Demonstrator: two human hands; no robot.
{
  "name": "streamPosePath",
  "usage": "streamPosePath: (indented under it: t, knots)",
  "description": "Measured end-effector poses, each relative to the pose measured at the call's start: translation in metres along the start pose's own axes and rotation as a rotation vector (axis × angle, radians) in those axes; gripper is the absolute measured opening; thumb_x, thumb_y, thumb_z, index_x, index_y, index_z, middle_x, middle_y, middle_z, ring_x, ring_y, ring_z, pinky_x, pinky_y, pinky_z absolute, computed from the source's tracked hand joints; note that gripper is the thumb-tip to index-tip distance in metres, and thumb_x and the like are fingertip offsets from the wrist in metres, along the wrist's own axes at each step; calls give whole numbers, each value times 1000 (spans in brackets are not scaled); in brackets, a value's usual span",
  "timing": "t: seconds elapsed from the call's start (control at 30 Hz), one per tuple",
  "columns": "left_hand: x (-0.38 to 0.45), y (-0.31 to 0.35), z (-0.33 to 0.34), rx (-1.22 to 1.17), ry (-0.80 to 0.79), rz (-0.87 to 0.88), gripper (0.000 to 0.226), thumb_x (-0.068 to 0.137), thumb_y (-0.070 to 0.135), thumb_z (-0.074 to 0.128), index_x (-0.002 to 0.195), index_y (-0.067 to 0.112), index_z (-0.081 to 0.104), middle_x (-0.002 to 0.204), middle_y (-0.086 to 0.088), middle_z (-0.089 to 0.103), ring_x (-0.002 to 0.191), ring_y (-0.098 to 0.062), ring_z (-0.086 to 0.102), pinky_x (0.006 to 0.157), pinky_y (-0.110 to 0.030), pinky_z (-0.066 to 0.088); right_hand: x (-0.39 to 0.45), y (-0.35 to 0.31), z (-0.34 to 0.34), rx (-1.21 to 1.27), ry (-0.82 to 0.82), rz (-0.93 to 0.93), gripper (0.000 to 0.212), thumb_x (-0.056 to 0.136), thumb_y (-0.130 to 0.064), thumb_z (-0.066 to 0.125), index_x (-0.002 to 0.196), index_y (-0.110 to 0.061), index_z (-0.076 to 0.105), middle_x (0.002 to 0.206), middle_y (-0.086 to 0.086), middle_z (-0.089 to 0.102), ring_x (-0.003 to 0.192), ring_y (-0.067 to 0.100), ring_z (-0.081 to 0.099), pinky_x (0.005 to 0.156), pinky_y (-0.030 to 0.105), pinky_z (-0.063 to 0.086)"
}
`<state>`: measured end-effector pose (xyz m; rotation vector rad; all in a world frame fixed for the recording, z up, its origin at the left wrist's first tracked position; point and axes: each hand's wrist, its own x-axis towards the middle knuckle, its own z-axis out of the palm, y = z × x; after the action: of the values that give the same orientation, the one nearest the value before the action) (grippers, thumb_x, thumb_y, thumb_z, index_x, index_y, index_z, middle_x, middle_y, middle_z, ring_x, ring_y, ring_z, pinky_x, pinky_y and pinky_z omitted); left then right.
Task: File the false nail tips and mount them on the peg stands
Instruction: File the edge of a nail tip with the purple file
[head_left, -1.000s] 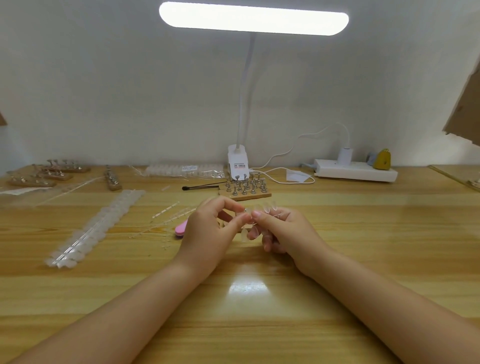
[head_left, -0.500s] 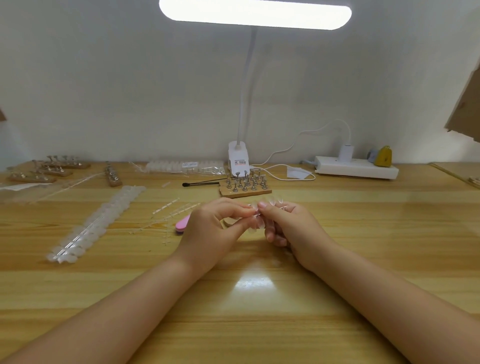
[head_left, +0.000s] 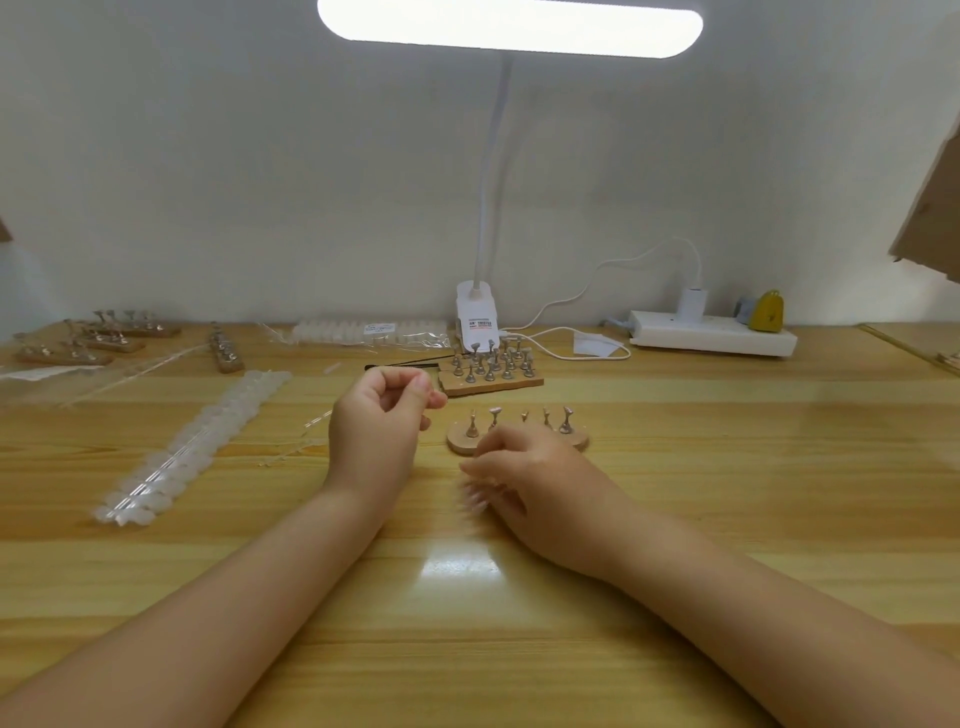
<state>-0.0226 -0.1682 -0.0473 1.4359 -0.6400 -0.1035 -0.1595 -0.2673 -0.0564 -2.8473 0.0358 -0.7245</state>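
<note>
- Nail tips (head_left: 189, 447): a long strip of clear ones lies on the left part of the wooden table (head_left: 727, 467), running from the near left toward the far middle; a second pack (head_left: 369, 331) lies at the far edge by the wall.
- Wooden stands with metal pegs (head_left: 98, 338) sit in the far left corner, with one more narrow stand (head_left: 224, 349) just right of them.
- Left hand (head_left: 376, 431): raised a little over the table, fingers curled in, thumb and forefinger pressed together at the tips; whether a nail tip sits between them I cannot tell.
- Block of pegs (head_left: 491, 371): many pegs on a flat wooden base, beyond the hands, in front of the lamp clip (head_left: 475, 322).
- Peg stand (head_left: 517, 434): a curved wooden base with five upright pegs, bare on top, just beyond the right hand.
- Right hand (head_left: 540, 483): low over the table, fingers curled; blurred pale nail tips show at its fingertips, so it seems to hold some.
- Power strip (head_left: 711, 340): far right, by the wall.
</note>
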Motion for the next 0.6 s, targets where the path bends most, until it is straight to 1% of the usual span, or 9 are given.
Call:
streamPosePath:
  t: [0.07, 0.1, 0.17, 0.2, 0.23, 0.3, 0.37, 0.47, 0.6]
  knots:
    - [-2, -2, 2, 64, -38, 30, 7, 94, 16, 59, 89, 19, 62, 78, 3, 72, 63, 3, 62, 54, -11, 46, -2, 0, -2, 36, -92, 33, 40, 86, -11, 57, 125, -17, 64, 121, 2, 60, 112, 22, 48, 97, 35, 38]
    - [-3, -3, 2, 95, -57, 42, 7, 94, 17, 59, 89, 21, 62, 78, 3, 71, 65, 2, 63, 58, -14, 48, -2, 0, -5, 56, -127, 51, 46, 83, -13, 57, 129, -20, 61, 124, -2, 57, 114, 19, 44, 100, 32, 34]
    - [-3, -5, 2, 158, -101, 81, 8, 93, 17, 59, 91, 23, 64, 80, 4, 70, 73, -5, 65, 66, -25, 53, -2, 0, -9, 103, -165, 73, 51, 79, -13, 56, 129, -22, 60, 125, -6, 55, 115, 14, 40, 101, 26, 30]
    - [-3, -6, 2, 186, -131, 110, 10, 93, 17, 59, 92, 25, 65, 81, 4, 69, 75, -9, 65, 68, -27, 54, -2, -1, -9, 131, -152, 88, 48, 79, -11, 56, 126, -21, 61, 123, -5, 56, 114, 13, 41, 100, 24, 30]
    - [-4, -6, 2, 219, -164, 145, 11, 93, 18, 60, 94, 28, 66, 81, 5, 68, 74, -11, 63, 67, -26, 54, -1, -2, -8, 162, -110, 123, 43, 80, -8, 56, 121, -18, 64, 118, -4, 58, 111, 12, 44, 97, 23, 32]
    - [-7, -7, 2, 316, -214, 226, 12, 92, 20, 62, 95, 31, 67, 79, 9, 67, 67, -9, 59, 61, -21, 49, 1, -1, -7, 239, 33, 246, 29, 82, -3, 55, 105, -14, 68, 102, -4, 62, 98, 10, 52, 84, 21, 38]
    - [-9, -8, 4, 456, -222, 284, 10, 93, 24, 59, 92, 32, 63, 76, 13, 66, 66, -4, 58, 58, -20, 46, 1, 4, -8, 246, 148, 351, 19, 82, -6, 55, 92, -15, 68, 90, -6, 63, 86, 9, 56, 75, 23, 42]
    - [-10, -9, 6, 639, -221, 291, 10, 97, 26, 50, 89, 30, 56, 78, 14, 66, 68, -1, 58, 61, -24, 46, -1, 14, -10, 111, 172, 432, 12, 82, -14, 58, 89, -16, 68, 88, -5, 65, 82, 12, 57, 73, 26, 45]
    - [-9, -9, 8, 609, -258, 283, 10, 98, 22, 50, 91, 24, 57, 81, 12, 66, 74, -4, 60, 69, -35, 51, -2, 20, -11, 43, 170, 458, 11, 84, -14, 57, 89, -18, 66, 85, -9, 61, 76, 8, 51, 64, 21, 35]
